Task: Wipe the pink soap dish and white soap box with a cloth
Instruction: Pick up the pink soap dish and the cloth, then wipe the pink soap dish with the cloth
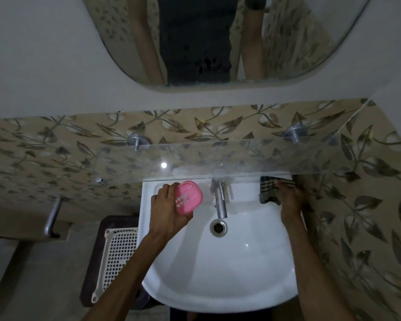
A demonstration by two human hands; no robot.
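The left hand holds the pink soap dish up over the white sink. Its fingers are curled around the near side of the dish, and the dish is tipped so its small holes show. The dish sits at the far, left part of the sink bowl, just left of the silver tap.

The right hand is on the other side of the tap, at the far right corner of the sink. It rests on a dark striped cloth that lies on the sink edge. The fingers lie over the cloth, but I cannot tell if they are gripping it or only touching it.

Between the 2 hands, a bit nearer to the person, is the round drain.

Past both hands, a glass shelf sticks out from the leaf-pattern wall. Higher up is a mirror.

Left of the left arm, down low beside the sink, is a white plastic basket with many small holes.
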